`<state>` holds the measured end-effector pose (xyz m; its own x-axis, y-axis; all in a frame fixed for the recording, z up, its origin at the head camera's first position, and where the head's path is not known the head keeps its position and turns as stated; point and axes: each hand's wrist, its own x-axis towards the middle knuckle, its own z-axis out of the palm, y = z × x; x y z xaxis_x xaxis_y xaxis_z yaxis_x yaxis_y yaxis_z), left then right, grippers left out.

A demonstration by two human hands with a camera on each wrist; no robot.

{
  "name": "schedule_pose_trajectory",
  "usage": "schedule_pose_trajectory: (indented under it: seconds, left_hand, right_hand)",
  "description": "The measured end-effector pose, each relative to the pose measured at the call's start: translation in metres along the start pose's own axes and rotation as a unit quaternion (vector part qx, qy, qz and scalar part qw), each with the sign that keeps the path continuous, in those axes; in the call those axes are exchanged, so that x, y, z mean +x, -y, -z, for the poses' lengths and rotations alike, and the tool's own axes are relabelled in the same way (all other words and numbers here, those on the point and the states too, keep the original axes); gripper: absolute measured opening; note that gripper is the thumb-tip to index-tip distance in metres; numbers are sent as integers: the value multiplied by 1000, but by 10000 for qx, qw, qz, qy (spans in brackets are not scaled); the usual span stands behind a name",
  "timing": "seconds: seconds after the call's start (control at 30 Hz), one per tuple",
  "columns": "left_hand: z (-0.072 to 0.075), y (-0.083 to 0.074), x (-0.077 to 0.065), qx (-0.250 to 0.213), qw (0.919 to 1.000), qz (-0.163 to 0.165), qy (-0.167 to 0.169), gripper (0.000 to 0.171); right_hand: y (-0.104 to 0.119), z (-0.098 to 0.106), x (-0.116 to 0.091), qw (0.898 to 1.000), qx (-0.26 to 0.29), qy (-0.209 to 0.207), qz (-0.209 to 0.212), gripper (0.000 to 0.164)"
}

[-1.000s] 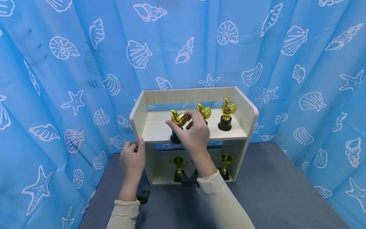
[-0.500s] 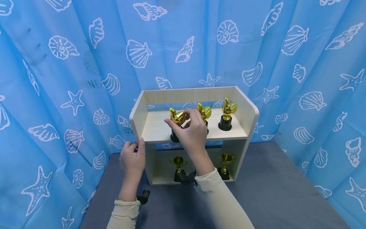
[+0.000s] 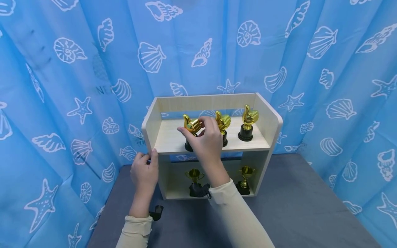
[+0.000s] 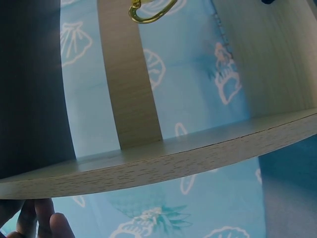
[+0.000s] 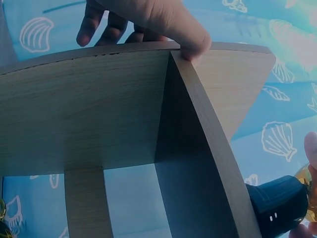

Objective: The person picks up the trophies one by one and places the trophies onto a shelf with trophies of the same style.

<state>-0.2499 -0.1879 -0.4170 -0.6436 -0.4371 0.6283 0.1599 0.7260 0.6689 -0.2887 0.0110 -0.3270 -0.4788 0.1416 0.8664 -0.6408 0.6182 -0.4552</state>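
My right hand (image 3: 207, 142) pinches a gold thumbs-up trophy (image 3: 191, 126) by its gold part, between thumb and fingers. Its black base (image 5: 278, 204) is at the upper board of a small pale wooden shelf unit (image 3: 169, 138), near the front edge. Two similar thumbs-up trophies stand to the right: the middle trophy (image 3: 222, 121), partly behind my right hand, and the right-hand trophy (image 3: 248, 119). My left hand (image 3: 145, 171) grips the shelf's left side panel (image 5: 99, 94), thumb on the front edge where the upper board meets it, fingers along the outer side.
In the lower compartment stand a left gold cup trophy (image 3: 194, 175) and a right gold cup trophy (image 3: 246, 174); my right forearm hides most of the space between. The unit stands on a grey cloth-covered table (image 3: 297, 203), with a blue shell-print curtain (image 3: 198, 41) behind.
My right hand has shifted slightly back and left with the thumbs-up trophy, whose base is now a little farther from the board's front edge. The left hand stays put.
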Motion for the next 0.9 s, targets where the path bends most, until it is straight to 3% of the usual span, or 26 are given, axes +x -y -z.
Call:
schedule_pose_trajectory:
  seconds: [0.9]
  left_hand:
    - [1,-3,0,-10,9998,-128,-130,57]
  right_hand:
    - [2,-3,0,9996,-61,235,-117,64]
